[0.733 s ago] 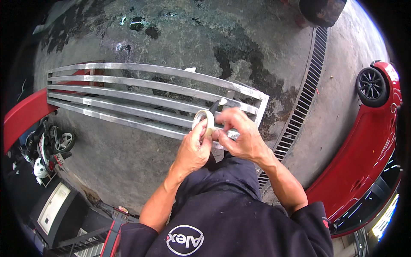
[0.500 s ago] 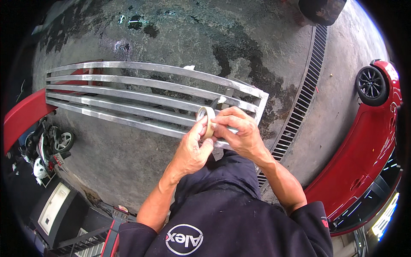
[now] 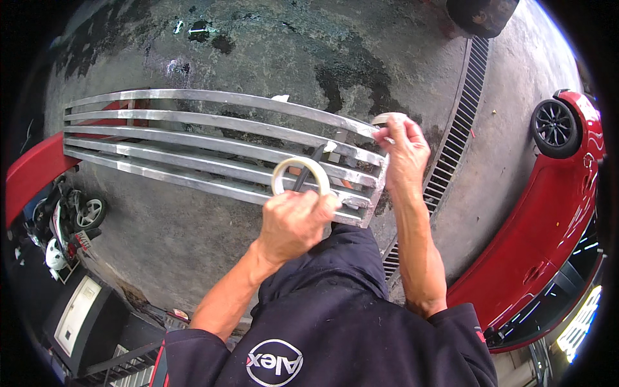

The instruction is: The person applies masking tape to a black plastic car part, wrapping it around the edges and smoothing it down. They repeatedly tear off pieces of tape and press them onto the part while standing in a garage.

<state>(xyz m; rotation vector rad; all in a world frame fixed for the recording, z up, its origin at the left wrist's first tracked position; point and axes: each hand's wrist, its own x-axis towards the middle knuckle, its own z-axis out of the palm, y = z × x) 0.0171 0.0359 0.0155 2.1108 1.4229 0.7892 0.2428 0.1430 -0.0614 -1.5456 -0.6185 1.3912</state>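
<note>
My left hand point(image 3: 293, 222) is closed on a roll of cream masking tape point(image 3: 321, 175), its ring standing up above my fingers. My right hand point(image 3: 405, 151) is raised at the right end of a slatted metal frame point(image 3: 213, 120). Pinched in its fingertips is a short, curled, pale strip point(image 3: 385, 119) that looks like tape; no link between it and the roll shows. Beyond the roll, a slim black object point(image 3: 302, 179) lies at the frame, partly seen through the ring, with a white scrap point(image 3: 330, 147) near its tip.
Red beams point(image 3: 39, 162) support the frame's left end. A drain grate point(image 3: 465, 97) runs along the concrete floor at right, before a red car point(image 3: 535, 238). Motorcycles point(image 3: 74, 216) stand at left. A dark, rounded object point(image 3: 482, 16) is at the top edge.
My hands have parted. The right one has moved up and away with the pale strip, while the left has turned the tape roll so its open ring faces me.
</note>
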